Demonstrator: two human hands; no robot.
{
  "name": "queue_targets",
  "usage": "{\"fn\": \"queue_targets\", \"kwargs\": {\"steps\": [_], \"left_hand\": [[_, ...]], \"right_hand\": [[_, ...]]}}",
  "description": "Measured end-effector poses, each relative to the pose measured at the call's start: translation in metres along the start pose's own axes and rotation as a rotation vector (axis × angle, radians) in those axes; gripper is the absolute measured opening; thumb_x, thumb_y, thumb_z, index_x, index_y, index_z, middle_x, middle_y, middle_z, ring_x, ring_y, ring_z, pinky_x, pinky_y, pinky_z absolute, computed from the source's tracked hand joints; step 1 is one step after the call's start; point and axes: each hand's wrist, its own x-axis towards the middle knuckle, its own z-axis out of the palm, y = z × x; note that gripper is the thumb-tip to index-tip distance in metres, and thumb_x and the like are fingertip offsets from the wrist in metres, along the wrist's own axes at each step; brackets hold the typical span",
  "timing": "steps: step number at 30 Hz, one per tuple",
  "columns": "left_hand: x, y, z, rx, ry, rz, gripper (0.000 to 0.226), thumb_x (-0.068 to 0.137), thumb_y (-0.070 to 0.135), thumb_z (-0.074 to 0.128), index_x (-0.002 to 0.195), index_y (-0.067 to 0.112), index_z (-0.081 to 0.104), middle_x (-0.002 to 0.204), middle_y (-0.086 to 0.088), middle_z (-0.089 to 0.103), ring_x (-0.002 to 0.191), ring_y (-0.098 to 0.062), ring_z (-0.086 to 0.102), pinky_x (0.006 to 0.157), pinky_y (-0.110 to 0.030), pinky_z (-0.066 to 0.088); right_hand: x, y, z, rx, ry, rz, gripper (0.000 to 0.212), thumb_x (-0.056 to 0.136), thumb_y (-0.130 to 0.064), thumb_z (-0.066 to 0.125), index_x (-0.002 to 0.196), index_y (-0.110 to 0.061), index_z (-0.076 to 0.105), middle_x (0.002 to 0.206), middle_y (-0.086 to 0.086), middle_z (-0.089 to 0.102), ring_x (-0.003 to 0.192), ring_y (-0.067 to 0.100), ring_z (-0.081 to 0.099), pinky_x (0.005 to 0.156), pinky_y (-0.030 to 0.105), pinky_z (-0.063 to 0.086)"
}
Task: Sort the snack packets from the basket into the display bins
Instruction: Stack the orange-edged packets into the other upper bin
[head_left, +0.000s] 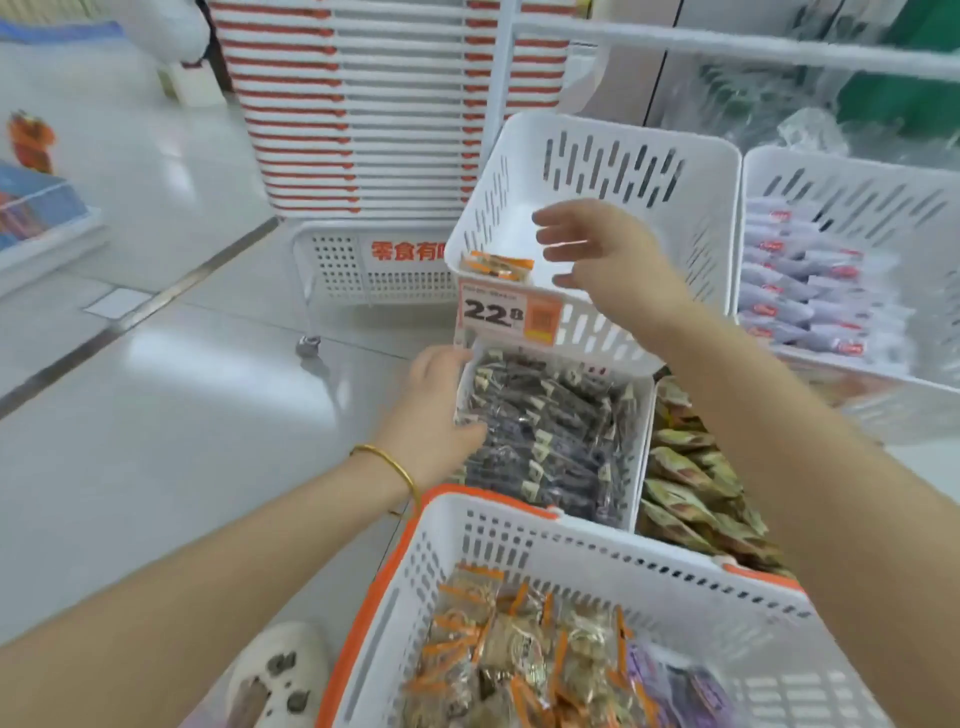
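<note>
A white basket (519, 540) with an orange rim sits in front of me, holding several orange-trimmed snack packets (509, 654) and a purple packet (680, 686). My right hand (602, 249) hovers with spread fingers over the upper white display bin (623, 150), holding nothing. One orange packet (498, 266) lies in that bin's front left corner. My left hand (441, 410) grips the left edge of the lower bin (641, 441), which is full of dark packets (550, 431).
To the right, a bin of pale purple packets (810, 280) and a lower bin of green-yellow packets (696, 478). A tall stack of red and white baskets (358, 104) stands on a wheeled cart behind. My slipper (280, 675) is on the floor at lower left.
</note>
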Motion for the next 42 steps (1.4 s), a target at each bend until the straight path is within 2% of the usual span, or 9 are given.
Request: {"fn": "queue_targets", "kwargs": {"steps": [5, 10, 14, 17, 21, 27, 33, 37, 42], "left_hand": [[-0.064, -0.015, 0.016, 0.198, -0.308, -0.117, 0.065, 0.088, 0.017, 0.06, 0.143, 0.013, 0.026, 0.147, -0.006, 0.022, 0.129, -0.02, 0.038, 0.099, -0.02, 0.031], [-0.096, -0.036, 0.021, 0.395, -0.529, -0.219, 0.064, 0.09, 0.026, 0.058, 0.144, 0.013, 0.026, 0.143, -0.008, 0.029, 0.126, -0.023, 0.039, 0.1, -0.026, 0.033], [-0.096, -0.042, 0.027, 0.474, -0.573, -0.21, 0.063, 0.092, 0.03, 0.055, 0.145, 0.014, 0.025, 0.147, -0.006, 0.027, 0.127, -0.021, 0.04, 0.096, -0.024, 0.034], [-0.094, -0.047, 0.032, 0.515, -0.604, -0.179, 0.062, 0.093, 0.029, 0.054, 0.145, 0.012, 0.024, 0.146, -0.007, 0.028, 0.124, -0.021, 0.042, 0.091, -0.022, 0.034], [-0.093, -0.053, 0.033, 0.511, -0.648, -0.157, 0.063, 0.093, 0.028, 0.054, 0.146, 0.013, 0.023, 0.149, -0.006, 0.024, 0.127, -0.02, 0.041, 0.091, -0.021, 0.034], [-0.084, -0.061, 0.026, 0.485, -0.598, -0.128, 0.062, 0.092, 0.03, 0.055, 0.144, 0.014, 0.025, 0.147, -0.005, 0.025, 0.121, -0.021, 0.044, 0.089, -0.022, 0.035], [-0.078, -0.062, 0.027, 0.485, -0.603, -0.133, 0.062, 0.092, 0.031, 0.055, 0.144, 0.014, 0.027, 0.145, -0.006, 0.029, 0.12, -0.021, 0.045, 0.087, -0.022, 0.035], [-0.072, -0.055, 0.031, 0.464, -0.617, -0.135, 0.063, 0.092, 0.03, 0.055, 0.145, 0.013, 0.025, 0.147, -0.006, 0.028, 0.127, -0.02, 0.043, 0.092, -0.024, 0.037], [-0.069, -0.034, 0.047, 0.359, -0.642, -0.143, 0.069, 0.086, 0.033, 0.064, 0.143, 0.015, 0.029, 0.146, -0.004, 0.036, 0.127, -0.02, 0.044, 0.1, -0.029, 0.041]], "right_hand": [[-0.122, 0.041, 0.04, 0.098, -0.256, 0.138, 0.053, 0.078, 0.021, 0.032, 0.104, -0.016, 0.06, 0.105, 0.008, 0.062, 0.094, 0.019, 0.064, 0.074, 0.035, 0.058], [-0.189, 0.143, 0.107, -0.177, -0.452, 0.447, 0.034, 0.087, 0.01, 0.04, 0.102, -0.011, 0.062, 0.106, 0.01, 0.062, 0.101, 0.028, 0.06, 0.085, 0.043, 0.053], [-0.211, 0.183, 0.158, -0.322, -0.482, 0.521, 0.035, 0.092, -0.001, 0.046, 0.125, -0.011, 0.055, 0.128, 0.008, 0.056, 0.117, 0.025, 0.053, 0.095, 0.036, 0.048], [-0.217, 0.2, 0.19, -0.386, -0.386, 0.539, 0.041, 0.091, -0.007, 0.055, 0.131, -0.01, 0.048, 0.138, 0.012, 0.043, 0.115, 0.028, 0.053, 0.095, 0.039, 0.048], [-0.218, 0.203, 0.217, -0.209, -0.009, 0.734, 0.037, 0.087, -0.003, 0.058, 0.121, -0.007, 0.042, 0.131, 0.013, 0.036, 0.09, 0.024, 0.05, 0.071, 0.03, 0.042], [-0.221, 0.222, 0.24, 0.033, 0.102, 1.051, 0.065, 0.076, -0.02, 0.078, 0.126, -0.009, 0.038, 0.124, 0.011, 0.05, 0.114, 0.03, 0.051, 0.085, 0.038, 0.049], [-0.226, 0.225, 0.232, -0.161, -0.02, 0.869, 0.022, 0.081, -0.028, 0.072, 0.075, -0.014, 0.056, 0.076, 0.005, 0.061, 0.098, 0.03, 0.059, 0.065, 0.037, 0.05], [-0.231, 0.183, 0.18, 0.07, 0.122, 0.739, 0.014, 0.08, -0.022, 0.073, 0.082, -0.013, 0.063, 0.071, 0.004, 0.063, 0.067, 0.023, 0.059, 0.059, 0.035, 0.05], [-0.231, 0.13, 0.105, 0.37, 0.155, 0.662, 0.011, 0.079, -0.013, 0.074, 0.082, -0.009, 0.065, 0.08, 0.011, 0.069, 0.074, 0.025, 0.068, 0.072, 0.038, 0.059]]}}
